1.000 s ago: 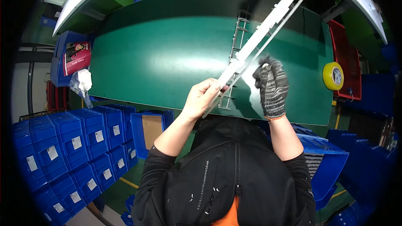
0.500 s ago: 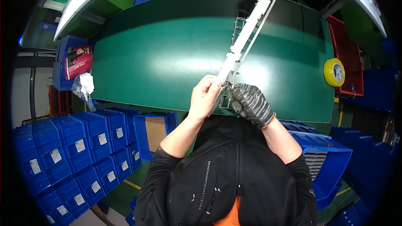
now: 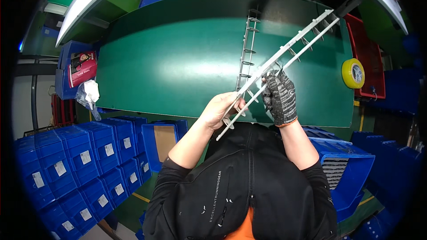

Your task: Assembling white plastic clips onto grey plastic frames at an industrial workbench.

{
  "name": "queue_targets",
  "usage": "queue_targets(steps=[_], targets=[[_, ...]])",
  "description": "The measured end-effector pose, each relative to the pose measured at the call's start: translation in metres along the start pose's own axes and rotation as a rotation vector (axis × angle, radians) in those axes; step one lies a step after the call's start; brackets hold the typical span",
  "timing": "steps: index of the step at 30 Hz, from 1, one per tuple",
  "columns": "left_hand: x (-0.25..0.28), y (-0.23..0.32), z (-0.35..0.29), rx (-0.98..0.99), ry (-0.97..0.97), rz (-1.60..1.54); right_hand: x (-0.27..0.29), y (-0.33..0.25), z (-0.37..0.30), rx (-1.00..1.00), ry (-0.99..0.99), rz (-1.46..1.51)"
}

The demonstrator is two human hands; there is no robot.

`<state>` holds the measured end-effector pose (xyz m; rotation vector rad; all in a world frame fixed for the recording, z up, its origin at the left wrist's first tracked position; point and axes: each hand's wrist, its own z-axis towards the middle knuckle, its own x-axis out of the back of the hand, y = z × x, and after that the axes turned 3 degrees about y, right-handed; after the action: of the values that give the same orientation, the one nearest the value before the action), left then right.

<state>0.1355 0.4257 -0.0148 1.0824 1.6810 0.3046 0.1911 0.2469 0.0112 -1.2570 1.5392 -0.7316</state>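
My bare left hand is closed around the near end of a long, light-grey, ladder-like plastic strip with two rails and thin rounded crosspieces. The strip is held at a slant, its far end pointing to the upper right. My right hand, in a grey-black knit glove, is closed beside the strip's middle. A small dark pointed thing juts up from its fingers, too small to name. Another ladder-like strip lies on the green table, left of the held one, its near part hidden behind my left hand and the held strip.
A yellow tape roll sits at the table's right edge, beside a red bin. On the left stands a blue bin with a red packet. Stacked blue crates are at the lower left; another blue crate is at the lower right.
The held strip has swung clockwise and turned over, now showing both rails and its crosspieces. My right hand has moved slightly right and up along it. The strip on the table is now less covered.
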Motion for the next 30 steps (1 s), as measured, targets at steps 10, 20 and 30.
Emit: queue_targets(steps=[10, 20, 30], targets=[[-0.017, 0.026, -0.014, -0.121, 0.184, 0.483, -0.018, -0.029, 0.031, 0.423, -0.13, -0.553], [0.006, 0.037, -0.01, -0.125, 0.347, 0.157, -0.036, 0.004, -0.001, 0.51, -0.361, -1.008], [0.057, 0.024, 0.006, -0.115, 0.362, 0.038, -0.017, 0.045, 0.055, 0.308, -0.172, -1.244]])
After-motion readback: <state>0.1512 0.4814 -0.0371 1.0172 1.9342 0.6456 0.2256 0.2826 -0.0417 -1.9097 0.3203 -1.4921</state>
